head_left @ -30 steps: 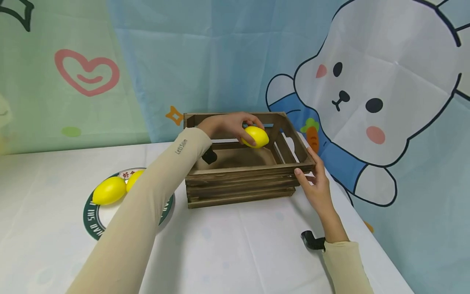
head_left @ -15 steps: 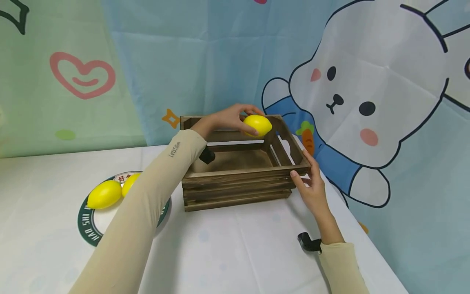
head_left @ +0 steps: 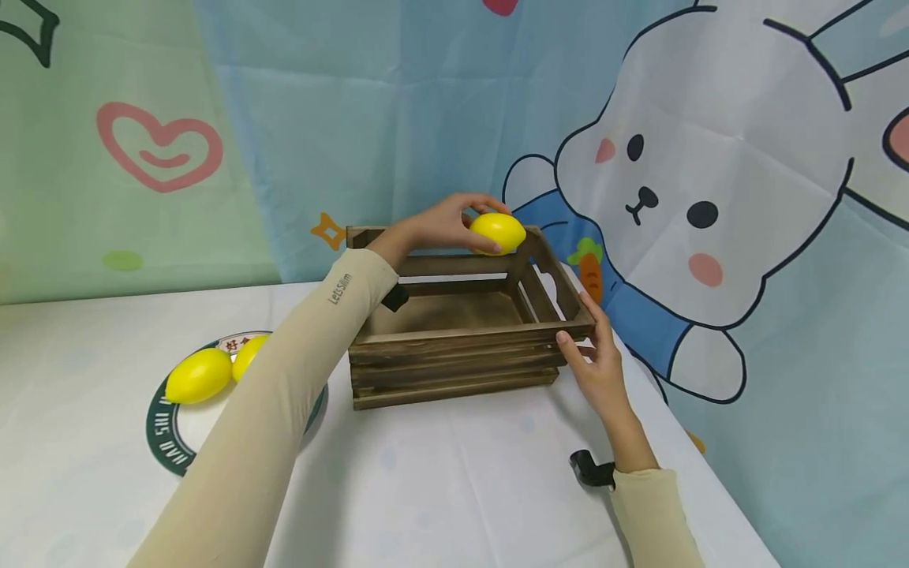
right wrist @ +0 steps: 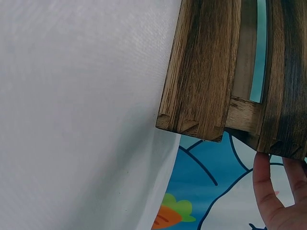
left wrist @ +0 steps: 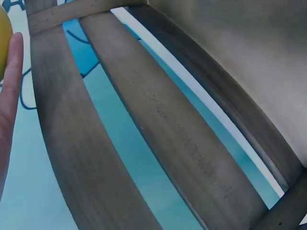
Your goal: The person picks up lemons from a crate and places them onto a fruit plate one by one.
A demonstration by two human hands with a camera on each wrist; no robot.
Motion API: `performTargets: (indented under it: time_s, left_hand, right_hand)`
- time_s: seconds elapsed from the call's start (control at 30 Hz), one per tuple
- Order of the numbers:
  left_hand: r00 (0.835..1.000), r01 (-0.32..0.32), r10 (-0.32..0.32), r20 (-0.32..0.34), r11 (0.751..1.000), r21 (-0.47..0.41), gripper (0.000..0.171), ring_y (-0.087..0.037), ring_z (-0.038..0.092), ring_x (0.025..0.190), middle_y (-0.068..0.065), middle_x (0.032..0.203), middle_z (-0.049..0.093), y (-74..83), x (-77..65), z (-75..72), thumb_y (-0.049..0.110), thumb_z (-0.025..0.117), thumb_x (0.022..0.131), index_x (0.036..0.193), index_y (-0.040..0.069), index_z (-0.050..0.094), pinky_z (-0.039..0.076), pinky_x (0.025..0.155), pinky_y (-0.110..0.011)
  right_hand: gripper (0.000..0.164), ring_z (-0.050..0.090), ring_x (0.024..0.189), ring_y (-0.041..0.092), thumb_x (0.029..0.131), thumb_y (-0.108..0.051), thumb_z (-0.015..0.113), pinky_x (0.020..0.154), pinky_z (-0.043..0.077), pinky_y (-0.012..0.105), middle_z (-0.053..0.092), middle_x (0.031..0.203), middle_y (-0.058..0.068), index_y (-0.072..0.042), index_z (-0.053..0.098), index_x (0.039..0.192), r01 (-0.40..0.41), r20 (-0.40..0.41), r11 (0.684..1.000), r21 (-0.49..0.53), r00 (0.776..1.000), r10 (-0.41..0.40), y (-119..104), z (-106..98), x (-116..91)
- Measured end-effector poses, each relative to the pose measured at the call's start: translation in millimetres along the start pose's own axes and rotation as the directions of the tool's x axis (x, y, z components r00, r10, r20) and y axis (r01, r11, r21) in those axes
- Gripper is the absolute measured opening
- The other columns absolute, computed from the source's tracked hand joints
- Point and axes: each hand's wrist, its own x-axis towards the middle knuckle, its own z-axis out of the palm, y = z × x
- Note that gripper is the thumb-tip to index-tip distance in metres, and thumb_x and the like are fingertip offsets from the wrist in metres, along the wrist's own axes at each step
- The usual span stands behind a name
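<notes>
In the head view my left hand (head_left: 449, 223) pinches a yellow lemon (head_left: 499, 233) over the back right part of a brown slatted wooden crate (head_left: 454, 367). The same lemon (left wrist: 4, 40) and one finger show at the left edge of the left wrist view, beside the crate's slats. My right hand (head_left: 599, 371) grips the crate's front right corner, thumb on the front and fingers along the end. The right wrist view has this hand (right wrist: 283, 203) at the crate's slat ends (right wrist: 283, 143). No lemon shows in the visible part of the crate's inside.
Left of the crate, a white plate (head_left: 162, 430) with a green lettered rim bears two more lemons (head_left: 199, 376), partly behind my left sleeve. A white cloth (head_left: 440, 481) covers the table, whose right edge runs close by the crate. A printed curtain (head_left: 341, 118) hangs behind.
My left hand has risen with the lemon, from partly inside the crate to about its back rim. The right hand keeps its hold on the corner. The head view has shifted slightly.
</notes>
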Motion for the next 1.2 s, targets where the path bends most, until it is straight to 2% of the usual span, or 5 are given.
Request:
performTargets:
  time_s: [0.33,0.67,0.8,1.03,1.2]
  left_hand:
    - [1.000,-0.016,0.016,-0.020,0.999,0.028,0.054,-0.026,0.060,0.102,-0.005,0.133,0.049,10.2,-2.2,1.5,0.023,0.080,0.081,0.131,0.020,0.059,0.055,0.082,-0.036]
    - [1.000,-0.002,0.002,-0.009,1.000,0.010,0.053,-0.026,0.057,0.107,-0.003,0.136,0.047,25.0,-8.0,-2.0,0.026,0.080,0.080,0.129,0.023,0.060,0.053,0.084,-0.035]
    - [1.000,-0.024,0.024,-0.001,0.999,0.047,0.053,-0.025,0.059,0.106,-0.002,0.134,0.050,26.0,-12.7,-2.0,0.026,0.079,0.081,0.130,0.021,0.060,0.052,0.086,-0.034]
    - [0.993,-0.116,0.115,0.018,0.988,0.099,0.053,-0.023,0.052,0.117,-0.003,0.136,0.052,29.8,-17.1,0.5,0.021,0.078,0.082,0.131,0.014,0.059,0.049,0.092,-0.036]
    - [0.993,-0.116,0.115,0.012,0.989,0.092,0.055,-0.023,0.052,0.117,-0.002,0.138,0.051,37.5,-22.6,-1.4,0.021,0.079,0.082,0.132,0.015,0.059,0.049,0.091,-0.035]
  right_hand:
    - [0.064,0.032,0.138,0.044,0.093,0.003,0.056,0.084,0.039,0.027,0.026,0.156,0.022,0.003,0.026,0.150,0.011,0.008,1.000,-0.003,1.000,-0.011,-1.1,0.4,0.4]
    - [0.064,0.031,0.139,0.044,0.094,0.002,0.055,0.084,0.039,0.029,0.025,0.156,0.022,0.003,0.026,0.150,0.004,0.005,1.000,-0.011,1.000,-0.004,-1.1,0.4,0.5]
    - [0.064,0.032,0.138,0.044,0.094,0.002,0.056,0.083,0.039,0.027,0.026,0.156,0.021,0.003,0.026,0.150,0.005,0.001,1.000,-0.008,1.000,-0.005,0.1,0.7,-0.5]
    - [0.064,0.035,0.136,0.043,0.093,0.001,0.056,0.082,0.039,0.021,0.027,0.156,0.020,0.002,0.027,0.150,0.017,-0.005,1.000,-0.013,1.000,-0.017,0.7,0.1,0.3]
    - [0.063,0.033,0.137,0.044,0.093,0.001,0.055,0.082,0.038,0.023,0.026,0.156,0.021,0.002,0.027,0.150,0.015,-0.003,1.000,-0.012,1.000,-0.015,-0.5,1.5,0.3]
